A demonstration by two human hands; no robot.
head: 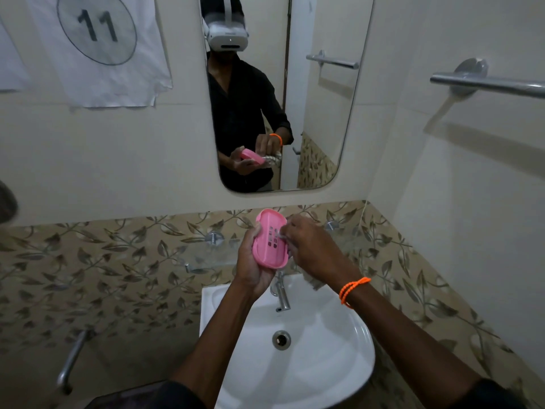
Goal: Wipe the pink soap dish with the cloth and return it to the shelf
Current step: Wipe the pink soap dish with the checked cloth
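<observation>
The pink soap dish (270, 239) is held tilted above the washbasin (348, 343), its slotted inside facing the camera, the left hand (250, 262) curled round it from seven o'clock. At three o'clock the right hand (312, 246) pinches the cloth (311, 280) (mostly hidden) against the slots, so wiping looks underway. Next, I judge, comes setting it on the glass shelf (206, 255) at nine o'clock.

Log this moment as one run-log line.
step: wiping | left hand: holds pink soap dish tilted above sink | right hand: presses cloth into dish | glass shelf: dish not back
</observation>
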